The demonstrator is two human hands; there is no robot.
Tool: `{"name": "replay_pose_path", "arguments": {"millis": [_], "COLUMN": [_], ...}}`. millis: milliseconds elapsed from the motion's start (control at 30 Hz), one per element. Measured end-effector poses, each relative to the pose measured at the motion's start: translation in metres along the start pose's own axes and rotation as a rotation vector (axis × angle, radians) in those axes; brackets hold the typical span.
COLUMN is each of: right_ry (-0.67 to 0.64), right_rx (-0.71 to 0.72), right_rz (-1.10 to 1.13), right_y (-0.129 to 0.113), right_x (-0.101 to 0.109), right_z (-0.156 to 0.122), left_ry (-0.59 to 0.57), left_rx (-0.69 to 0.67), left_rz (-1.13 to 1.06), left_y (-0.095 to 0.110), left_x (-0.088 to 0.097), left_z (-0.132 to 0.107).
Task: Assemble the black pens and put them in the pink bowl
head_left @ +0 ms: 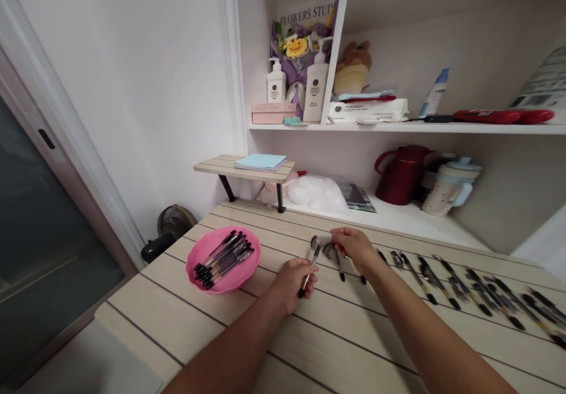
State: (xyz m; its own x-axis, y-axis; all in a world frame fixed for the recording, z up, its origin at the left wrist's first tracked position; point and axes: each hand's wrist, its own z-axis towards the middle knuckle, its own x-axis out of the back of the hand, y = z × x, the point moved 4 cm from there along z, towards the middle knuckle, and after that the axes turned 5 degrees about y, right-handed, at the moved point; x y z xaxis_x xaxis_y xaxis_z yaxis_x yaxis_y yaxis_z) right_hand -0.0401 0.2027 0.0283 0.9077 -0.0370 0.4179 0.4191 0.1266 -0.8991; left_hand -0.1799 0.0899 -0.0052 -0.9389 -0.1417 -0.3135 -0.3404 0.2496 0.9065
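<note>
My left hand (297,283) grips a pen (311,270) between thumb and fingers. The pen is tilted, with its black end pointing down towards me. Just beyond its upper end is a small dark, shiny piece (313,242), perhaps a pen cap. To the right, my right hand (354,245) is closed in a pinch just above the table; what its fingertips hold, if anything, I cannot make out. Beside and partly under that hand lie a dark pen part (339,267) and small cap-like pieces (328,249). A pink bowl (253,271) with several pens (225,258) stands left of my hands.
Several loose pens and caps (469,288) spread over the right of the slatted table (177,323). A small raised shelf (212,165) bearing blue paper (260,161) stands at the back left. Behind are a white plastic bag (316,192), a red jug (400,176) and a pale jug (446,189).
</note>
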Motion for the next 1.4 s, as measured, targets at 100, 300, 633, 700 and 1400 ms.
{"name": "replay_pose_path", "arguments": {"millis": [100, 300, 633, 700, 1400], "right_ry": [0.034, 0.058, 0.024, 0.008, -0.008], "right_rx": [-0.055, -0.262, -0.258, -0.252, -0.231], "right_rz": [0.300, 0.966, 1.009, 0.978, 0.906], "right_y": [0.017, 0.035, 0.024, 0.024, 0.021], "right_x": [0.021, 0.033, 0.028, 0.027, 0.020], "right_z": [-0.026, -0.064, -0.076, -0.076, -0.083], "left_ry": [-0.085, -0.196, -0.203, -0.199, -0.200], "left_rx": [0.005, -0.005, -0.002, -0.004, -0.004], "left_rz": [0.064, 0.156, 0.208, 0.209, 0.215], "left_y": [-0.003, -0.009, -0.009, -0.009, -0.009], "left_x": [-0.012, -0.028, -0.030, -0.029, -0.028], "left_z": [-0.009, -0.021, -0.022, -0.021, -0.019]}}
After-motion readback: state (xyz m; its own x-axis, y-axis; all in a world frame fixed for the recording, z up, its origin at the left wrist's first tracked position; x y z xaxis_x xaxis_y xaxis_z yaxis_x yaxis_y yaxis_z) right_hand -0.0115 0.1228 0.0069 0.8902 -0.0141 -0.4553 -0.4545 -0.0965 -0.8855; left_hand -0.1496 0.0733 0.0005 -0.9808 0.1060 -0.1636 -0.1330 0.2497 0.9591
